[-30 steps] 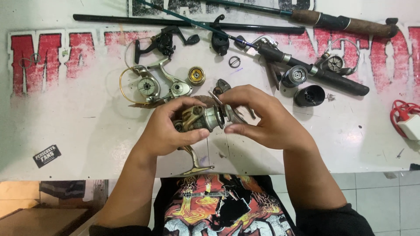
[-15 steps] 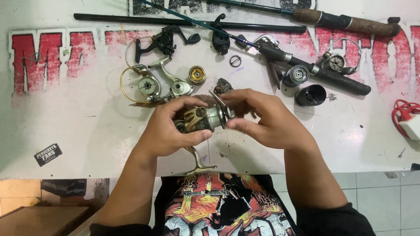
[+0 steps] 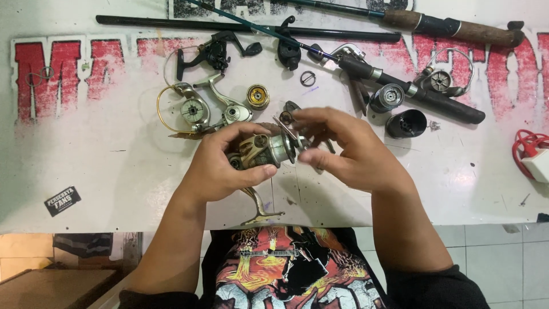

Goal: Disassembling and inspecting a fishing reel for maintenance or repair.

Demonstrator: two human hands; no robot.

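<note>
Nearest: person's black shirt (image 3: 289,274) with red/orange print, forearms coming up over the white table (image 3: 103,171) edge.

Left hand (image 3: 220,166) wraps a gold-and-silver spinning reel body (image 3: 264,150), fingers curled over the top, thumb pressed against the near side. Reel sits above the table, just in front of the chest, centre of view. Its foot/stem (image 3: 260,207) hangs down toward the table edge.

Right hand (image 3: 349,151) is at the reel's spool end, fingertips (image 3: 311,162) bunched together and pinching at the front of the spool. What exactly is between the tips: cannot tell, blurred.

Left of that, near the table edge: small black sticker (image 3: 62,200).

Just beyond the hands: second dismantled reel frame (image 3: 197,109), silver with a gold bail wire, lying flat; gold spool (image 3: 258,96) beside it. Small dark part (image 3: 289,109) just behind the right hand's fingers.

Right side: black cup-shaped part (image 3: 406,123), silver spool (image 3: 388,97), rod butt with black grip (image 3: 440,103) running diagonally, another silver reel (image 3: 443,80) past it. Red cable with white plug block (image 3: 534,157) at the far right edge.

Further back: black reel with handle (image 3: 217,54), small metal ring (image 3: 308,78), black rod section (image 3: 229,26) lying across, teal rod with cork grip (image 3: 457,30) at the top. Red lettering (image 3: 51,74) painted on the tabletop.
</note>
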